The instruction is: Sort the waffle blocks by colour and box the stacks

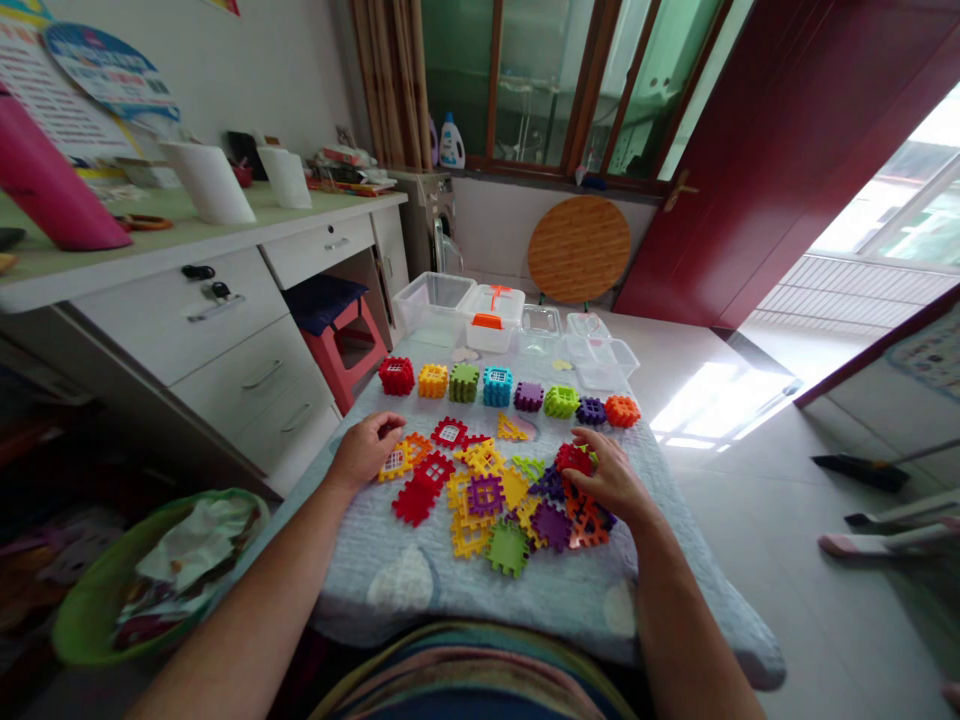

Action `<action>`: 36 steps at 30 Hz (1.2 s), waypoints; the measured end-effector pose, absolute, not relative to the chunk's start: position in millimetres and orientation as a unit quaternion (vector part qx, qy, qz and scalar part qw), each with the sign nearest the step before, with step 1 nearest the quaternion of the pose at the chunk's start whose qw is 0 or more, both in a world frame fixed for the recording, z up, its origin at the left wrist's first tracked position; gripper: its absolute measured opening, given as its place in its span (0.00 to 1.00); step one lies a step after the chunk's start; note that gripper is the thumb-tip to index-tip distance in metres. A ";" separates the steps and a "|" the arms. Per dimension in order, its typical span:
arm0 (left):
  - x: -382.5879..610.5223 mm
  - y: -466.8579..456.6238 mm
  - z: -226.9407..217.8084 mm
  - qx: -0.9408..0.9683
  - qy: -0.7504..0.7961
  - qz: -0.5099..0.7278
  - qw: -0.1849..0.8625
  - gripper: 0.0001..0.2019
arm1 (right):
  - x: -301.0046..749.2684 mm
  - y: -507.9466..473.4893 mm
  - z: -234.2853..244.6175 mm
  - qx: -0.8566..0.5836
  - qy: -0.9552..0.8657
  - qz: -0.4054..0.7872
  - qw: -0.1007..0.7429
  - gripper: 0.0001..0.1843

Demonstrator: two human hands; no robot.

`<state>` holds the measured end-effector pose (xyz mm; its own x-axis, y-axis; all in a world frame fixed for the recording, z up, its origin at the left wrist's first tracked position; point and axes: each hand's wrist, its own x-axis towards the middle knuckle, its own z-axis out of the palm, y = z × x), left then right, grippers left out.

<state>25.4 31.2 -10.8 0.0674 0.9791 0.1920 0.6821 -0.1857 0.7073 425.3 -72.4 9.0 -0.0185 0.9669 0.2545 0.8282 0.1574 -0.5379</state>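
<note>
Table (540, 598), draped in pale blue patterned cloth. Contents:

Right hand (611, 475): over the right part of the table. Thumb and fingers are parted about a red plastic toothed panel (576, 458); whether they grip it firmly cannot be told. The panel lies at the far right of the heap, turned askew to the table's edges; being nearly square, it shows no clear long axis.

Left hand (367, 450): near the left edge, fingers loosely curled, a gap at the thumb, nothing seen in hold. Just beside it, a yellow toothed panel with a white lattice window (394, 462).

Two solid-red toothed panels (424, 487), end to end: long axis slanting from the near left towards the far right.

Mixed heap of plastic panels (486, 494), yellow, purple, green and orange: centre to right, lying at varied angles. A green square panel (508, 548) forms its near edge.

Yellow openwork triangle (512, 428): beyond the heap, narrow tip towards the right edge.

Row of eight coloured plastic cubes (498, 386): long axis left to right, right end nearer; red first, orange last.

Clear plastic boxes (435, 305): along the far edge.
</note>
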 end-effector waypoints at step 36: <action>26.0 29.0 -8.4 0.693 0.601 0.327 0.225 0.16 | 425.4 -73.2 9.4 -0.634 -0.712 0.099 0.284 0.30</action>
<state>26.0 29.0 -8.4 0.0631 0.9810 0.1835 0.6861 -0.1762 0.7059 425.4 -73.2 9.4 -0.0342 0.9594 0.2800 0.8473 0.1764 -0.5009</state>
